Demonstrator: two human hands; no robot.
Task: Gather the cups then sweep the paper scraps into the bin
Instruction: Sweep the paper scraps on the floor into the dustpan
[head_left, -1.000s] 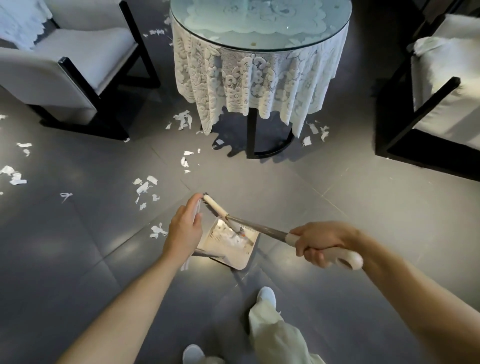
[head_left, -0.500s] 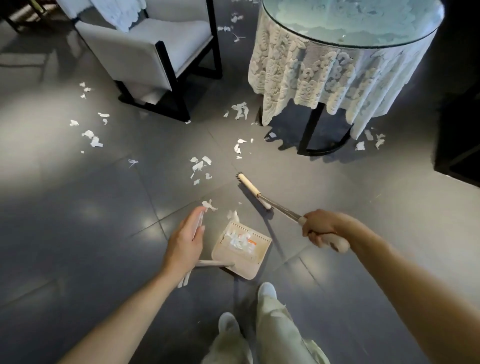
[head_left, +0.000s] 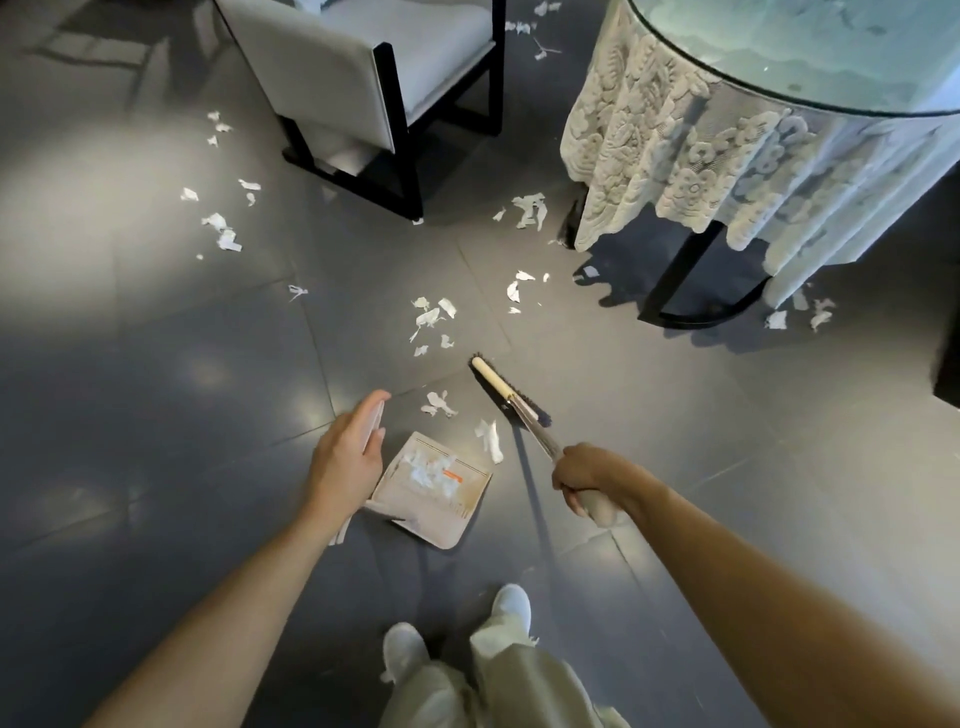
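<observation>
White paper scraps (head_left: 430, 318) lie scattered over the dark tiled floor. A beige dustpan (head_left: 434, 491) sits on the floor in front of my feet with several scraps inside it. My left hand (head_left: 349, 449) grips the dustpan's upright handle. My right hand (head_left: 589, 478) grips the handle of a long brush (head_left: 509, 389), whose head rests on the floor just beyond the pan. Two scraps (head_left: 488, 439) lie between the brush head and the pan's mouth. No cups or bin are in view.
A grey armchair with black frame (head_left: 374, 93) stands at the back left. A round glass-topped table with a lace cloth (head_left: 753, 156) stands at the back right on a black base. More scraps (head_left: 221, 231) lie far left and under the table.
The view has swung left and closer. The brush head left the dustpan and now rests on the floor past it. The dustpan sits lower on the floor, with two scraps before its mouth.
</observation>
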